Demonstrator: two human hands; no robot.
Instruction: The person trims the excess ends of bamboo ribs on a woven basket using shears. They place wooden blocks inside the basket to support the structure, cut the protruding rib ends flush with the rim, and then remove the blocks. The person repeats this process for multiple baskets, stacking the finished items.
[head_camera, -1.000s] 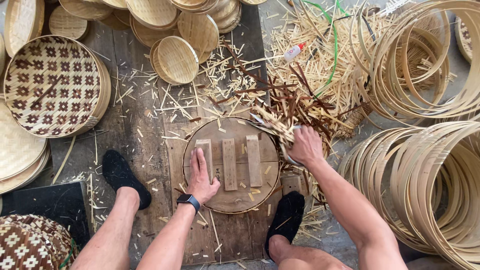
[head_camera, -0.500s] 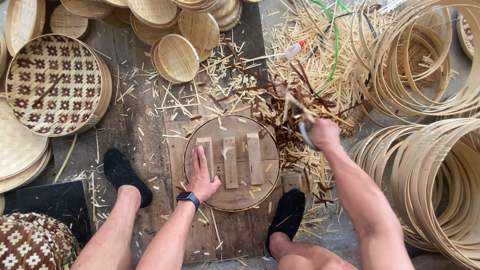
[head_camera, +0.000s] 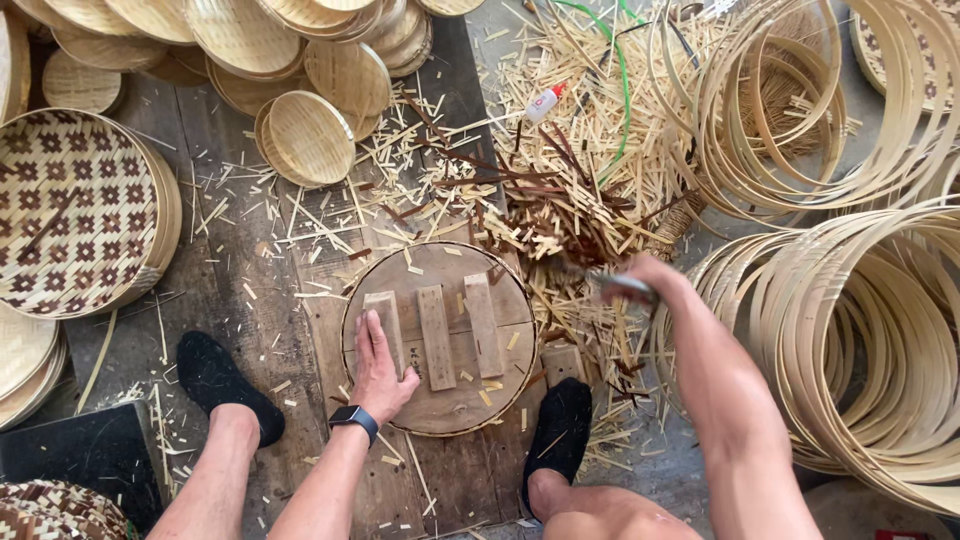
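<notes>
The left hand (head_camera: 380, 368) lies flat, fingers spread, on the round wooden form (head_camera: 440, 338), at its 8 o'clock edge. At 3 o'clock the right hand (head_camera: 648, 278) is clamped on a blurred metal tool (head_camera: 622, 288). Bamboo scraps (head_camera: 540, 205) crowd 12 o'clock; bamboo hoops (head_camera: 860, 350) block the right.

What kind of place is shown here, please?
Probably a bamboo basket-weaving workshop, worked on the floor: stacks of woven trays, coils of bamboo hoops, and cut bamboo scraps around a round wooden form.
</notes>
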